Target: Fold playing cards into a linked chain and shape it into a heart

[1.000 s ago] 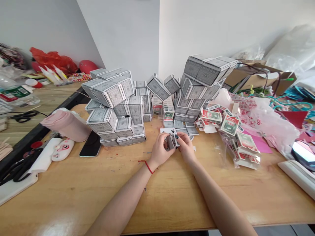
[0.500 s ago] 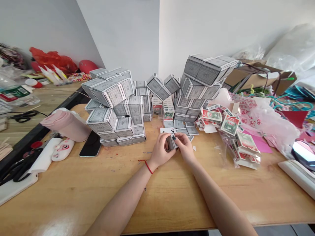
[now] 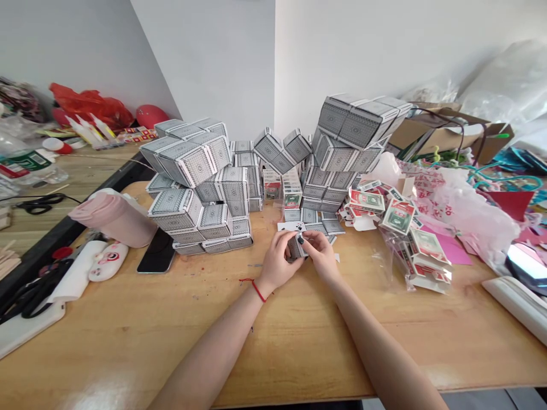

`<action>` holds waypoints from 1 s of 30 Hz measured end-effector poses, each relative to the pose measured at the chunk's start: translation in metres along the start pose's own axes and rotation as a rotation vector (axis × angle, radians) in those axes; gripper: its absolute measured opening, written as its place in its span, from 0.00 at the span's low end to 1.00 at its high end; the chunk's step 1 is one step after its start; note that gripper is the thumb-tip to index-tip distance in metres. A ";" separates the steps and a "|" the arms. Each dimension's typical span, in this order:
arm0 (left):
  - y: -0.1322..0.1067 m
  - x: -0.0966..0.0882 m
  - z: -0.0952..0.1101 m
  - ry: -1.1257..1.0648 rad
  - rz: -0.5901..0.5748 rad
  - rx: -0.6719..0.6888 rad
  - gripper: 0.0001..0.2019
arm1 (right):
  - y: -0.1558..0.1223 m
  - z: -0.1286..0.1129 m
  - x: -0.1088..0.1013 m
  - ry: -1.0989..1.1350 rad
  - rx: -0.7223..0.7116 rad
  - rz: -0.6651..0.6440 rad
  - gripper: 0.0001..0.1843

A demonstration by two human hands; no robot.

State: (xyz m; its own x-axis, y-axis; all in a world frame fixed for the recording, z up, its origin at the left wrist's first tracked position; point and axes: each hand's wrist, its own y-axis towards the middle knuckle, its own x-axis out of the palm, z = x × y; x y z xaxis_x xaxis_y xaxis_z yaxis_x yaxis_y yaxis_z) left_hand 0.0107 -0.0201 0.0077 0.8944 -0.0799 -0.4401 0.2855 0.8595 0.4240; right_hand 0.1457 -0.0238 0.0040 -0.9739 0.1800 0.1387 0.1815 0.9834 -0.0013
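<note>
Both my hands meet over the middle of the wooden table (image 3: 273,341). My left hand (image 3: 280,263), with a red string at the wrist, is closed round a small grey patterned card box (image 3: 296,248). My right hand (image 3: 319,254) pinches the same box from the right, thumb on top. A loose white card (image 3: 289,226) lies flat just beyond the fingers. Behind it rise piles of grey patterned card boxes (image 3: 200,188), a tall one on the left and another on the right (image 3: 350,142).
Red and green card packs (image 3: 401,228) spill from clear plastic at the right, beside a pink plastic bag (image 3: 465,210). A pink roll (image 3: 113,219), a black phone (image 3: 157,257), scissors (image 3: 25,296) and a white case (image 3: 105,261) lie at the left.
My hands have barely shifted; the fingers worked slightly on the small box. The view drifted a little to the right.
</note>
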 end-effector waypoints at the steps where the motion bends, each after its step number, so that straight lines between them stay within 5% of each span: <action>1: 0.000 0.000 0.000 0.002 0.002 -0.002 0.27 | 0.000 0.000 0.000 -0.002 -0.005 -0.004 0.16; 22: -0.001 0.002 -0.001 0.023 -0.001 0.004 0.26 | 0.001 0.005 -0.004 -0.153 -0.037 -0.041 0.26; 30: -0.001 0.000 -0.002 0.010 0.011 0.070 0.26 | 0.000 0.002 -0.005 0.052 0.077 -0.173 0.25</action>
State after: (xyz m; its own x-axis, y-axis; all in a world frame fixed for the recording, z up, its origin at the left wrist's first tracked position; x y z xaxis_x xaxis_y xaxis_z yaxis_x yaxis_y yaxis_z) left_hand 0.0095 -0.0205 0.0059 0.8941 -0.0658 -0.4429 0.2999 0.8226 0.4830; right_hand 0.1500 -0.0242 0.0011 -0.9809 0.0086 0.1941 -0.0009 0.9988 -0.0490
